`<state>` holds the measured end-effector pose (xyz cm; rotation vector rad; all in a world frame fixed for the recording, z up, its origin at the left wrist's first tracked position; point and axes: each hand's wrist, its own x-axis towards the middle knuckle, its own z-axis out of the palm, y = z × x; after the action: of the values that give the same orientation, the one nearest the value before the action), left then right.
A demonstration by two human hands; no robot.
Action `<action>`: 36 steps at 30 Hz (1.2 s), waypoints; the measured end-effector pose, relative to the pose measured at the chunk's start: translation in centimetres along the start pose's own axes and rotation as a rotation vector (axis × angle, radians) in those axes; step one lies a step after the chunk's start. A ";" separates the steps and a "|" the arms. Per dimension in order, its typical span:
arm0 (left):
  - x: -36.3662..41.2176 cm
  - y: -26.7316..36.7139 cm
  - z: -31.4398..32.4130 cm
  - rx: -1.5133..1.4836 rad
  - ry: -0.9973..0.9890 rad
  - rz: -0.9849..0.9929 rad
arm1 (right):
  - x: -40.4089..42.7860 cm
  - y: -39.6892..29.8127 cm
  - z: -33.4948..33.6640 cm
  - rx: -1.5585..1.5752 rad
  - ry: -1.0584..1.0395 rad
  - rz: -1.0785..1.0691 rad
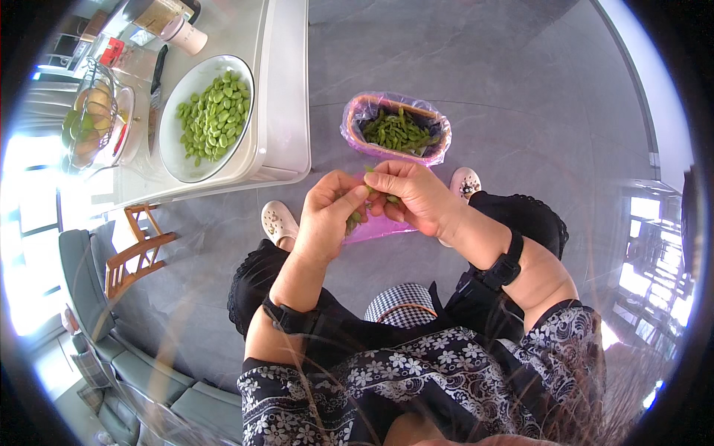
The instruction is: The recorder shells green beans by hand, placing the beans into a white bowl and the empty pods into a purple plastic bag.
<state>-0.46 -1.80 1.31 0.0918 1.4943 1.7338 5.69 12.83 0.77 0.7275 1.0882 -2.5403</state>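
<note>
My left hand (337, 209) and my right hand (410, 192) meet in front of me, fingertips together around green bean pods (368, 189). A few pods show under the fingers of my left hand, and some green shows in my right palm. Beyond the hands, on the floor, stands a basket (348, 125) lined with a clear purplish plastic bag, holding many green pods (396, 132). A pink plastic sheet or bag (382, 227) lies below my hands. On the table at the left, a white bowl with a dark rim (173, 139) holds a heap of shelled green beans (220, 114).
The white table (283, 83) also bears a knife (158, 69), a pale lidded cup (189, 38) and a wire basket of fruit (95, 120). A wooden chair or stool (134, 262) and a grey sofa (150, 373) are at the left. A checkered round seat (401, 304) shows between my legs.
</note>
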 end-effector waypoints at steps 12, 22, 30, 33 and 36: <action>0.0 -0.2 -0.2 -0.245 0.032 -0.079 | 0.1 0.0 0.1 -0.003 -0.013 -0.094; -0.3 0.9 -0.2 0.243 0.114 0.107 | -1.1 -2.2 0.5 -0.298 -0.023 -0.126; -0.9 1.7 0.2 0.784 0.037 0.328 | -1.4 -2.8 0.2 -0.734 -0.047 -0.157; -1.0 1.4 0.3 0.808 0.076 0.391 | -1.3 -2.4 0.2 -0.722 -0.062 -0.156; -1.1 1.2 0.1 0.817 0.091 0.423 | -1.1 -2.1 0.2 -0.697 -0.056 -0.141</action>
<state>-0.33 -2.35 2.81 0.8051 2.2901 1.3185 5.59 14.14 2.72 0.3913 1.8969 -2.0271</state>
